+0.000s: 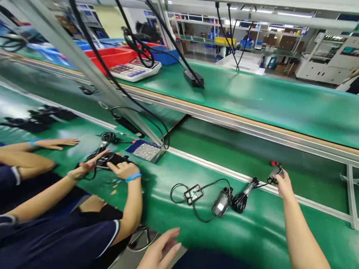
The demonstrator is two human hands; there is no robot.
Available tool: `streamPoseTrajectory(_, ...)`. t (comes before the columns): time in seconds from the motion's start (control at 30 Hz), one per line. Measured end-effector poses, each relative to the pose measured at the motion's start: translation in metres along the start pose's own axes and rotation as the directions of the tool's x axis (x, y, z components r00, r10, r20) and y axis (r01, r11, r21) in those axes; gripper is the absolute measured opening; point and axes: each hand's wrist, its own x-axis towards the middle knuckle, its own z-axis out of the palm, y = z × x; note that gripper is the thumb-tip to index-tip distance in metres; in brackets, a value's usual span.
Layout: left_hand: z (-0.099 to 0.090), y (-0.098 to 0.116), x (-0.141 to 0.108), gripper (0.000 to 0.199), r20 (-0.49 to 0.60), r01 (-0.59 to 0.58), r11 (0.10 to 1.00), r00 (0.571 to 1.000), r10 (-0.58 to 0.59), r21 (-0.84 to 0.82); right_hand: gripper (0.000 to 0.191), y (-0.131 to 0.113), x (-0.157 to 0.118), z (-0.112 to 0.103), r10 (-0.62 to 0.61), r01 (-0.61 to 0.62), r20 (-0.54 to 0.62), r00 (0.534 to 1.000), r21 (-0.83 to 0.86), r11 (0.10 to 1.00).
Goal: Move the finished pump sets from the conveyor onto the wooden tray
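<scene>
At the front edge of the green bench, my left hand is empty, its thumb and fingers apart. My right hand reaches out to the right and pinches a dark plug with a red part at its far end. From that plug a black cord runs to a bundled, tied cable. Left of the bundle lies a black cylindrical pump with a white label. Its thin cable loops to a small open box that shows a circuit board.
A co-worker's hands handle black parts at the left, and another person's arm rests beyond. A metal tray of small parts stands by the frame post. The raised shelf holds a calculator-like keypad device, red bins and a power adapter.
</scene>
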Motion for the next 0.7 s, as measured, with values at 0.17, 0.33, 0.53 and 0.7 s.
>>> streamPoseTrajectory(0.17, -0.022, 0.118, 0.018, 0.049, 0.038, -0.465, 0.839, 0.880, 0.474, 0.282, 0.076, -0.065, -0.112, 0.023, -0.366, 0.368, 0.438, 0.821, 0.084, 0.926)
streamPoseTrajectory(0.33, -0.040, 0.196, 0.002, 0.089, 0.093, -0.764, 0.456, 0.551, 0.830, 0.456, 0.085, -0.128, -0.220, 0.037, -0.336, 0.483, 0.776, 0.534, 0.046, 0.875)
streamPoseTrajectory(0.53, -0.059, 0.187, -0.027, 0.107, 0.370, -0.562, 0.821, 0.787, 0.493, 0.101, 0.068, -0.121, -0.309, 0.090, -0.242, 0.449, 0.967, 0.082, 0.181, 0.875)
streamPoseTrajectory(0.7, -0.045, 0.139, -0.033, 0.060, 0.662, 0.037, 0.975, 0.740, 0.119, -0.217, 0.062, -0.067, -0.328, 0.123, -0.185, 0.304, 0.982, 0.035, 0.166, 0.938)
